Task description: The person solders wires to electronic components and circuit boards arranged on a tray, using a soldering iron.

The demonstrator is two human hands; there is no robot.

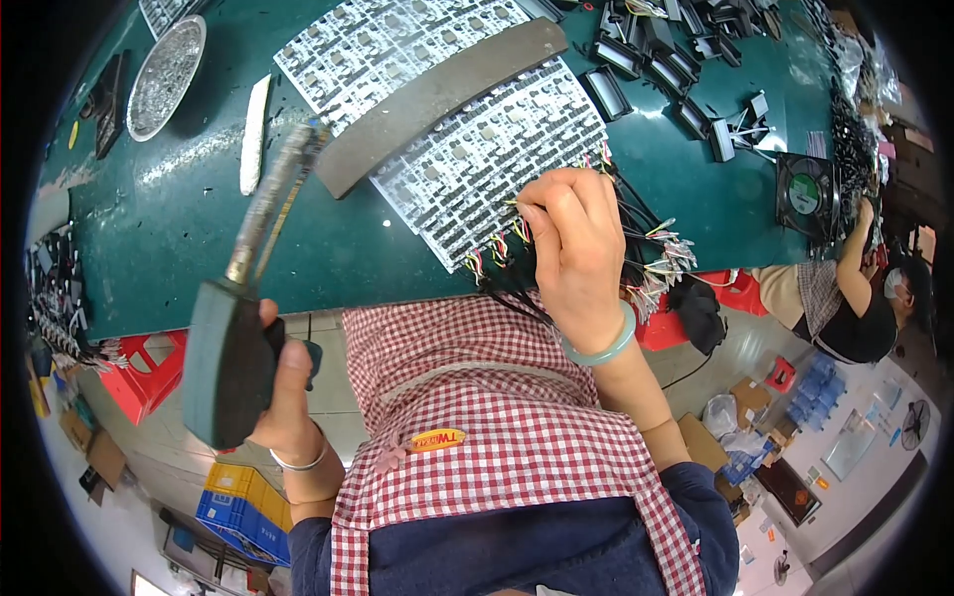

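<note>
My left hand [286, 397] is wrapped around the handle of a dark green soldering gun [224, 353]. Its long tip reaches up toward the left end of a heavy grey metal bar [437, 99]. The bar lies across white circuit board panels [467, 169] on the bench. At the near panel's right side, my right hand [581, 258] pinches a thin wire [514, 203] against the board's edge. Several black cables with coloured wire ends [500, 248] run along that edge and pass under my right hand, which partly hides them.
A round metal dish [167, 79] and a white strip [255, 134] lie on the green bench [328, 248] to the left. Black plastic housings [666, 65] are heaped at the far right, near a small fan [807, 197]. Loose cable ends [666, 258] bunch beside my right hand. Another person [860, 298] sits at right.
</note>
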